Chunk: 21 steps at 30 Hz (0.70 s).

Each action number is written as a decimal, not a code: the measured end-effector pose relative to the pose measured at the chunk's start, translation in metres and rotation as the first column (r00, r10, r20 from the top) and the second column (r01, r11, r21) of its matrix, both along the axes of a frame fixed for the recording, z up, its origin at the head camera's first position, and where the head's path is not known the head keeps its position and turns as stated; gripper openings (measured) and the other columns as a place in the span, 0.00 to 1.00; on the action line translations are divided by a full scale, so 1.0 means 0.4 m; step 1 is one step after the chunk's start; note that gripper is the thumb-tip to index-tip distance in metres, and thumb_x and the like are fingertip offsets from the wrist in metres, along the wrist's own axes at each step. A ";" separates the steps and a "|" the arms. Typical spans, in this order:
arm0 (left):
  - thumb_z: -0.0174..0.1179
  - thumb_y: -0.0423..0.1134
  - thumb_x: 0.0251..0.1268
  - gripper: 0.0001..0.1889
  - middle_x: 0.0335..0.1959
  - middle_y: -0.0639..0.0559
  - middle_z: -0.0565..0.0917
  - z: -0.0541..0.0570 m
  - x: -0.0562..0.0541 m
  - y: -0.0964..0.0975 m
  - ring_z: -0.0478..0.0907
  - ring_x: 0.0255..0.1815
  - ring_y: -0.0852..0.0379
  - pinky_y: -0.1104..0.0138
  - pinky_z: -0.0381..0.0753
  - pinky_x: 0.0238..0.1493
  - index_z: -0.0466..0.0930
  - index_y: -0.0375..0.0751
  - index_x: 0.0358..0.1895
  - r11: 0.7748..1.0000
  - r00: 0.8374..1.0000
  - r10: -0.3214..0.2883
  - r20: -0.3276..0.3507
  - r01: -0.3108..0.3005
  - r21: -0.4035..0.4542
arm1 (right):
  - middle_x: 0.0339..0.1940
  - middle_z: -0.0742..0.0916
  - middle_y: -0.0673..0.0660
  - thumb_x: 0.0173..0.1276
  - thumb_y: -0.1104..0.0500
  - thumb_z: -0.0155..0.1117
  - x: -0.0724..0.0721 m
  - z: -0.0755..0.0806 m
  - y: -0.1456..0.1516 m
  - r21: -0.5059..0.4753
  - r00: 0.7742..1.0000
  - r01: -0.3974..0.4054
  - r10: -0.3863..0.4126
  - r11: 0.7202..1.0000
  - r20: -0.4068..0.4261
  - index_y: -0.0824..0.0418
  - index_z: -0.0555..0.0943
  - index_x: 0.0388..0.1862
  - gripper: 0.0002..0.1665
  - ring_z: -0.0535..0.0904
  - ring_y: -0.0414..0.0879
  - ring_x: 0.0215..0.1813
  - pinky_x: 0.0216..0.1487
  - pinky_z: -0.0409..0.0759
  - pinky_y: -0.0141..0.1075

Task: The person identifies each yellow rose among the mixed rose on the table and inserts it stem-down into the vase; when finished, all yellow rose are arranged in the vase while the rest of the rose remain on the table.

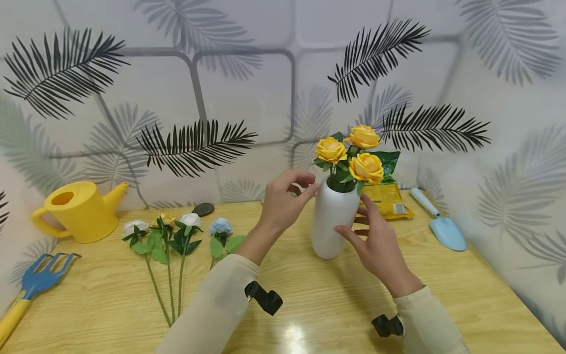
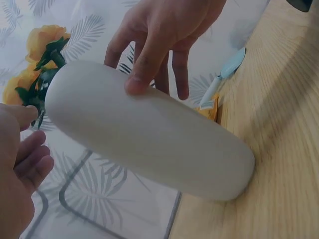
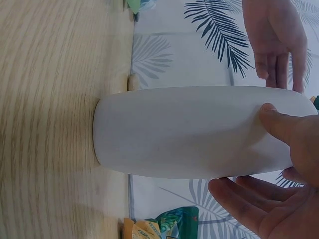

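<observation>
A white vase point(image 1: 332, 221) stands upright on the wooden table, with three yellow roses point(image 1: 367, 168) and green leaves rising from its mouth. My right hand point(image 1: 376, 241) grips the vase from the right. Its thumb point(image 3: 279, 122) lies across the front, while the other fingers go round the right side. On the left of the rim is my left hand point(image 1: 287, 199), its fingers loosely bent and holding nothing. In the left wrist view, that hand's fingertips point(image 2: 31, 110) are close to the vase mouth and the rose leaves.
White flowers point(image 1: 190, 220) and a blue flower point(image 1: 220, 226) lie left on the table point(image 1: 283, 295), with a yellow one among them. Further left are a yellow watering can point(image 1: 84, 216) and a blue fork point(image 1: 42, 278). A yellow packet point(image 1: 389, 199) and light-blue trowel point(image 1: 447, 233) sit right.
</observation>
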<state>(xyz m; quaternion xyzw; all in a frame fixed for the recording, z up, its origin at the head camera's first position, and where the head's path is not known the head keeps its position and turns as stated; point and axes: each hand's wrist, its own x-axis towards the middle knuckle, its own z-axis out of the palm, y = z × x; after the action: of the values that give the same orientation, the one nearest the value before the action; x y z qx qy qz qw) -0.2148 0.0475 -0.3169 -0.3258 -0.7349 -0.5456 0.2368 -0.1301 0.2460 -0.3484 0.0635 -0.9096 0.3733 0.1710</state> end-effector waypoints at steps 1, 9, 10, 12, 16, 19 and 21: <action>0.68 0.31 0.63 0.07 0.39 0.41 0.87 -0.006 0.003 -0.013 0.85 0.38 0.49 0.65 0.85 0.36 0.85 0.33 0.42 1.000 1.000 0.005 0.012 -0.005 -0.003 | 0.63 0.79 0.72 0.68 0.55 0.70 0.000 0.000 -0.001 -0.001 1.000 0.000 0.000 1.000 0.003 0.67 0.51 0.80 0.52 0.81 0.65 0.60 0.51 0.86 0.53; 0.68 0.34 0.65 0.09 0.39 0.43 0.87 -0.049 0.041 -0.169 0.83 0.41 0.51 0.63 0.84 0.40 0.85 0.36 0.45 0.992 0.976 0.124 0.177 -0.117 -0.053 | 0.63 0.79 0.73 0.68 0.56 0.70 0.001 0.003 -0.003 0.006 1.000 0.001 -0.001 1.000 -0.002 0.67 0.50 0.80 0.52 0.81 0.65 0.60 0.51 0.86 0.54; 0.68 0.34 0.66 0.09 0.40 0.43 0.87 -0.053 0.046 -0.195 0.83 0.41 0.51 0.64 0.83 0.40 0.85 0.36 0.46 0.987 0.967 0.158 0.202 -0.147 -0.067 | 0.63 0.79 0.73 0.68 0.56 0.70 0.001 0.003 -0.002 0.005 1.000 0.000 0.000 1.000 -0.004 0.66 0.50 0.80 0.52 0.81 0.66 0.60 0.51 0.86 0.54; 0.67 0.35 0.67 0.09 0.40 0.43 0.87 -0.065 0.054 -0.248 0.83 0.42 0.51 0.67 0.82 0.41 0.85 0.37 0.47 0.972 0.942 0.233 0.242 -0.214 -0.100 | 0.63 0.79 0.73 0.68 0.57 0.70 0.001 0.004 0.001 0.004 1.000 -0.002 0.002 1.000 -0.012 0.66 0.50 0.81 0.52 0.81 0.66 0.60 0.51 0.86 0.54; 0.67 0.35 0.67 0.09 0.40 0.41 0.87 -0.089 0.067 -0.356 0.83 0.39 0.49 0.73 0.79 0.38 0.85 0.35 0.47 0.911 0.879 0.406 0.250 -0.369 -0.185 | 0.64 0.79 0.73 0.68 0.57 0.70 0.001 0.004 0.003 0.002 1.000 -0.004 0.004 1.000 -0.020 0.65 0.50 0.81 0.52 0.81 0.66 0.60 0.51 0.86 0.55; 0.65 0.35 0.68 0.10 0.39 0.39 0.87 -0.108 0.082 -0.436 0.82 0.37 0.46 0.69 0.78 0.36 0.85 0.34 0.48 0.829 0.802 0.547 0.239 -0.480 -0.286 | 0.64 0.79 0.72 0.68 0.57 0.70 -0.001 0.003 0.001 -0.002 1.000 -0.005 0.005 1.000 -0.008 0.65 0.50 0.81 0.52 0.81 0.65 0.60 0.51 0.86 0.54; 0.64 0.36 0.69 0.11 0.38 0.39 0.87 -0.120 0.097 -0.485 0.82 0.36 0.44 0.62 0.78 0.36 0.84 0.34 0.49 0.753 0.738 0.637 0.224 -0.532 -0.388 | 0.64 0.79 0.73 0.68 0.57 0.70 -0.002 0.001 -0.002 -0.002 1.000 -0.006 0.006 1.000 0.002 0.65 0.50 0.81 0.52 0.81 0.65 0.60 0.52 0.86 0.54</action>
<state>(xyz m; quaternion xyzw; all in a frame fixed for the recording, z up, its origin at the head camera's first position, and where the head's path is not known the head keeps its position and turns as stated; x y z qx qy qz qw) -0.1762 -0.1465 -0.3648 -0.0069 -0.9030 -0.3724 0.2143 -0.1308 0.2450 -0.3481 0.0658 -0.9091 0.3748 0.1692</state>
